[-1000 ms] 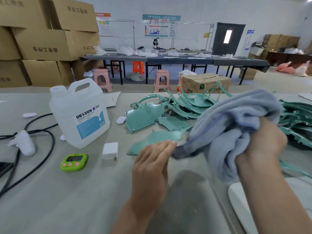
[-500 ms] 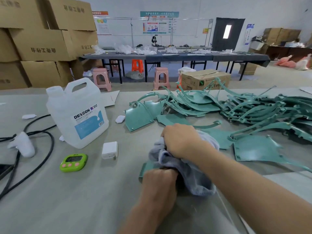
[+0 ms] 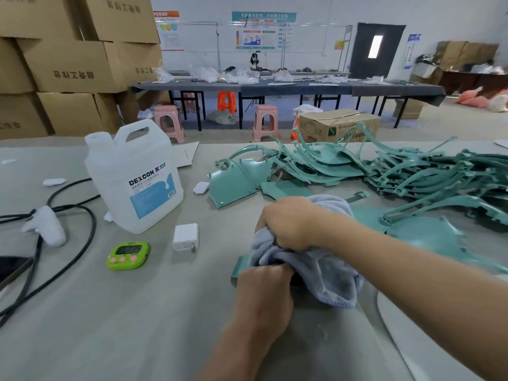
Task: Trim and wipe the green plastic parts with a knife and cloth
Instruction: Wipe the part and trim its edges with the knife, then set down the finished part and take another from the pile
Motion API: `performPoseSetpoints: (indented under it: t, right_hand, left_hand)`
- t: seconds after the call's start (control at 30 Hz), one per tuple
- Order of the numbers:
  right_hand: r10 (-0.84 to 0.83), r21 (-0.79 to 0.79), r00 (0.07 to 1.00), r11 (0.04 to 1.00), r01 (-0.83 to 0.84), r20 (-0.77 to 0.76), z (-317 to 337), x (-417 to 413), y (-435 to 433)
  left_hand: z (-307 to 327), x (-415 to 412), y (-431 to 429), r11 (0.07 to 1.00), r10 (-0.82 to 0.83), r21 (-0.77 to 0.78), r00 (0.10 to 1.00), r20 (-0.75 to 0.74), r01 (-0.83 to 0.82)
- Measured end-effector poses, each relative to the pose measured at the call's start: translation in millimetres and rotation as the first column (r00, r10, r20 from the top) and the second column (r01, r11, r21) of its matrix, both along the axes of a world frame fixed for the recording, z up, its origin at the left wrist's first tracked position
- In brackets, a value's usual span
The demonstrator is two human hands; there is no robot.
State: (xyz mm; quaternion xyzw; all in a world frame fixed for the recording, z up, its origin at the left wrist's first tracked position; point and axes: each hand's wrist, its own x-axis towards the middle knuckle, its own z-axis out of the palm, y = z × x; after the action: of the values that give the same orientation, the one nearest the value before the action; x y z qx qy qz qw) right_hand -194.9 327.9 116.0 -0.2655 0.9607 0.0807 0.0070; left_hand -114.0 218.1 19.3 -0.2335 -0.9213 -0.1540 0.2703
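— What's changed?
— Since a second ago my right grip (image 3: 291, 221) has brought the cloth (image 3: 324, 273) down out of the air onto the green part (image 3: 238, 269). Its fingers are curled and bunch the cloth. My left grip (image 3: 264, 287) curls round the part's near edge.
— And the part?
— It's teal and lies on the table (image 3: 110, 312) close to me. Only its left end shows, so I can't tell its long axis.

Only 1 view — a wide-angle camera on the person's head, angled forward and down, close over the pale grey flat tabletop (image 3: 82, 339) — facing a far white wall (image 3: 316, 12).
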Motion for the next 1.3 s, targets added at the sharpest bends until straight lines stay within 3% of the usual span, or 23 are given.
performPoseSetpoints:
  t: [0.07, 0.2, 0.27, 0.33, 0.4, 0.43, 0.5, 0.53, 0.6, 0.67, 0.73, 0.77, 0.87, 0.93, 1.07, 1.13, 1.2, 1.27, 1.3]
  right_hand:
    - [-0.047, -0.092, 0.995, 0.994, 0.054, 0.084, 19.7, 11.7, 9.9]
    - [-0.351, -0.345, 0.936, 0.882, 0.320, -0.028, 43.3, 35.8, 53.3]
    - [-0.546, -0.472, 0.831, 0.762, 0.443, -0.103, 37.7, 51.6, 76.7]
    - [-0.669, -0.612, 0.724, 0.647, 0.455, -0.169, 16.7, 66.1, 88.2]
    - [-0.642, -0.750, 0.765, 0.531, 0.395, -0.053, -9.7, 77.8, 84.4]
    - [-0.573, -0.827, 0.812, 0.399, 0.396, 0.112, -21.1, 82.3, 79.3]
    - [-0.407, -0.907, 0.835, 0.038, 0.420, 0.370, -37.7, 89.4, 69.4]
    - [-0.340, -0.912, 0.847, -0.111, 0.396, 0.409, -41.8, 90.9, 65.6]
    - [-0.291, -0.911, 0.878, -0.281, 0.302, 0.380, -44.9, 90.4, 59.5]
    - [-0.365, -0.923, 0.872, -0.322, 0.209, 0.325, -38.5, 89.3, 51.5]
    - [-0.420, -0.949, 0.859, -0.240, 0.204, 0.292, -31.6, 85.1, 41.3]
    - [-0.394, -0.949, 0.867, -0.198, 0.246, 0.307, -28.9, 82.7, 33.7]
    - [-0.219, -0.878, 0.858, -0.235, 0.416, 0.465, -30.9, 74.0, 14.6]
    - [-0.185, -0.842, 0.835, -0.279, 0.461, 0.519, -37.9, 69.7, 10.7]
    - [-0.116, -0.786, 0.799, -0.312, 0.534, 0.590, -39.3, 71.6, 24.4]
    - [-0.042, -0.768, 0.783, -0.235, 0.596, 0.621, -37.5, 81.1, 40.3]
    - [0.019, -0.744, 0.748, -0.082, 0.663, 0.664, -36.1, 96.3, 58.2]
    - [0.052, -0.715, 0.713, 0.034, 0.699, 0.699, -33.9, 113.8, 75.2]
    - [0.060, -0.712, 0.709, 0.030, 0.702, 0.702, -33.4, 123.2, 82.9]
  left_hand:
    - [1.8, 0.6, -3.5, 0.999, 0.024, 0.039, 0.999, 0.025, -0.025]
    - [10.2, -4.8, -19.8, 0.939, 0.129, 0.314, 0.989, 0.067, -0.143]
    - [16.9, -9.1, -25.9, 0.842, 0.273, 0.457, 0.957, 0.097, -0.287]
    - [22.0, -13.6, -31.5, 0.702, 0.391, 0.605, 0.913, 0.113, -0.375]
    - [26.5, -15.8, -37.8, 0.492, 0.415, 0.776, 0.890, 0.189, -0.394]
    - [27.1, -18.0, -40.5, 0.385, 0.364, 0.835, 0.896, 0.253, -0.392]
    - [26.0, -23.6, -43.3, 0.173, 0.167, 0.907, 0.919, 0.357, -0.384]
    - [25.3, -26.9, -42.8, 0.036, 0.045, 0.925, 0.925, 0.377, -0.379]
    - [26.0, -28.1, -39.2, -0.215, -0.176, 0.884, 0.907, 0.383, -0.415]
    - [26.1, -26.4, -33.3, -0.369, -0.355, 0.811, 0.875, 0.329, -0.454]
    - [27.7, -22.0, -28.7, -0.499, -0.485, 0.732, 0.849, 0.208, -0.465]
    - [27.4, -20.5, -27.0, -0.518, -0.503, 0.726, 0.848, 0.168, -0.451]
    - [25.9, -17.1, -23.1, -0.369, -0.541, 0.826, 0.821, 0.183, -0.426]
    - [24.5, -14.9, -21.2, -0.233, -0.573, 0.866, 0.782, 0.245, -0.442]
    - [28.7, -15.4, -27.6, -0.057, -0.600, 0.886, 0.725, 0.338, -0.461]
    - [36.4, -16.1, -31.1, 0.048, -0.727, 0.880, 0.588, 0.356, -0.473]
    - [45.7, -15.1, -26.1, 0.251, -0.771, 0.849, 0.434, 0.466, -0.466]
    - [53.1, -12.1, -14.6, 0.382, -0.702, 0.829, 0.454, 0.548, -0.409]
    - [55.4, -8.6, -6.1, 0.381, -0.700, 0.841, 0.474, 0.534, -0.385]
